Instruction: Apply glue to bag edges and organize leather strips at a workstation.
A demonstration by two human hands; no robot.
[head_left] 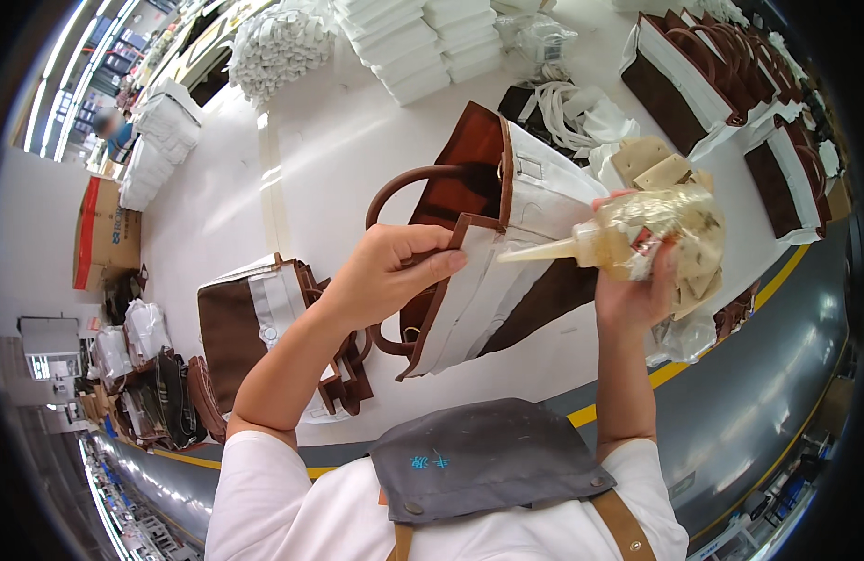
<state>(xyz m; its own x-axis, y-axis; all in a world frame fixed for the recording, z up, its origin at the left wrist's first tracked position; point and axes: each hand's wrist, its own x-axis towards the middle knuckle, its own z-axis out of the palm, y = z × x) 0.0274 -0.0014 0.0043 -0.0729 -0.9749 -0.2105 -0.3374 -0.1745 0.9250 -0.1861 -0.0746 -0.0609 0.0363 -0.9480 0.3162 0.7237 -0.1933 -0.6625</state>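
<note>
The tote bag (465, 304), brown and white, was laid on its side on the white table (329, 140), in front of the person's chest, with its mouth turned to the left and its reddish-brown inside exposed. Its brown-trimmed upper corner was pinched between the thumb and forefinger of the left hand (390, 271), the fingertips closed on the edge and the other fingers curled in. A clear squeeze bottle (652, 234) with yellowish contents was gripped in the right hand (628, 294), the fingers wrapped part-way round its body and partly hidden by it. Its long nozzle (540, 251) was pointed leftward, with the tip close to the pinched corner; whether the white panel was touched by it could not be told from this angle. The work on this bag was judged to be partway along: the curved handles (387, 201) were already in place and brown trim was seen along the mouth, while the held corner was presumably still to be treated from the bottle. No fresh adhesive could be made out there. Similar bags were stood in a row (675, 89) at the far right, and another bag (228, 323) was set at the left, though their stage could not be judged.
</note>
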